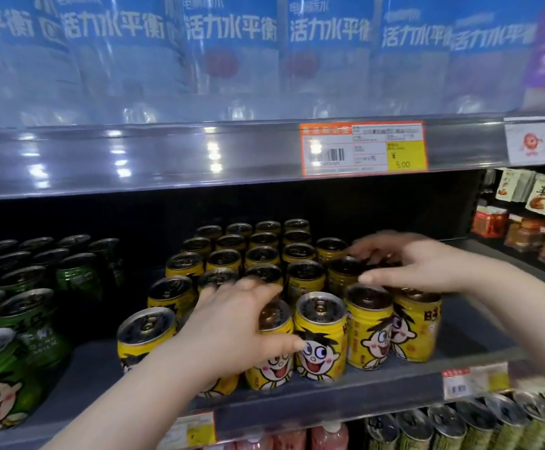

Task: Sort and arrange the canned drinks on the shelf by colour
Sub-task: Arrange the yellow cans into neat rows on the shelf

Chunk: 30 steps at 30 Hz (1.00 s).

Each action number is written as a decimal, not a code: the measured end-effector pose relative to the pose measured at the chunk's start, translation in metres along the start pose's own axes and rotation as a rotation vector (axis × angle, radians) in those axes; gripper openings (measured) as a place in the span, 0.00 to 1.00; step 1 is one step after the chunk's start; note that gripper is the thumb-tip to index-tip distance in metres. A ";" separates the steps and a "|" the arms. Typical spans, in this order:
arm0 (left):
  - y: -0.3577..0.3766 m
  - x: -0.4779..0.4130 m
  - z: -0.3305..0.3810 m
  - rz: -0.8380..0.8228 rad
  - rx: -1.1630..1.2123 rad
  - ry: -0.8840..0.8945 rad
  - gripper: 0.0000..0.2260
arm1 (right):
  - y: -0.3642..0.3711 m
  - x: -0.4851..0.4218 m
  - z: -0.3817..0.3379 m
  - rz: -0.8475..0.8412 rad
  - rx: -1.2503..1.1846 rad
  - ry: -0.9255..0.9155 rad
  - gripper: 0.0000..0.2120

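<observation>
Shelf gap (102,362) between green cans (34,319), yellow cans (319,339)

A dark grey shelf (102,362) is seen, with bare board left open between two groups of cans. On its left part, green cans (27,319) are stood upright in rows running from the front edge back into the shadow. On the middle and right part, yellow cans (319,336) printed with a cartoon face are packed upright in close rows, many of them touching. The two groups are kept well apart. Two price labels (474,381) are fixed to the shelf's front edge, one below the yellow cans and one further right.
</observation>
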<state>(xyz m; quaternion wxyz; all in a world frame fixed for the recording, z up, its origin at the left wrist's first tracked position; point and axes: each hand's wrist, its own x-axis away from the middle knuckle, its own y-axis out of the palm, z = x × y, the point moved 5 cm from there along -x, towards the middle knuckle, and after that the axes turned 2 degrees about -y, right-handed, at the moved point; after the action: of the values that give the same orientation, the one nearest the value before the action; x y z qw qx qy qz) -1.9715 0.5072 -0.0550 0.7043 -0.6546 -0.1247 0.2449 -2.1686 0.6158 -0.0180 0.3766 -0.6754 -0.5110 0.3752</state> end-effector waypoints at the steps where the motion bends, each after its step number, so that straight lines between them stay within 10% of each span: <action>1: -0.001 -0.002 0.008 0.013 0.006 0.012 0.37 | -0.005 0.004 0.009 -0.010 0.027 0.034 0.28; 6: 0.007 -0.020 0.051 -0.019 0.037 0.108 0.39 | 0.009 0.026 0.039 -0.199 0.161 0.087 0.46; 30: 0.025 -0.056 0.099 -0.089 0.131 0.058 0.35 | 0.000 0.028 0.054 -0.359 0.211 -0.081 0.39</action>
<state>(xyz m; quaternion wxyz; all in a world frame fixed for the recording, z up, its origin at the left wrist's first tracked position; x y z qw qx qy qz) -2.0724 0.5646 -0.0600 0.7590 -0.6078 -0.1169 0.2022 -2.2112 0.6497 -0.0445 0.4850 -0.5148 -0.5959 0.3805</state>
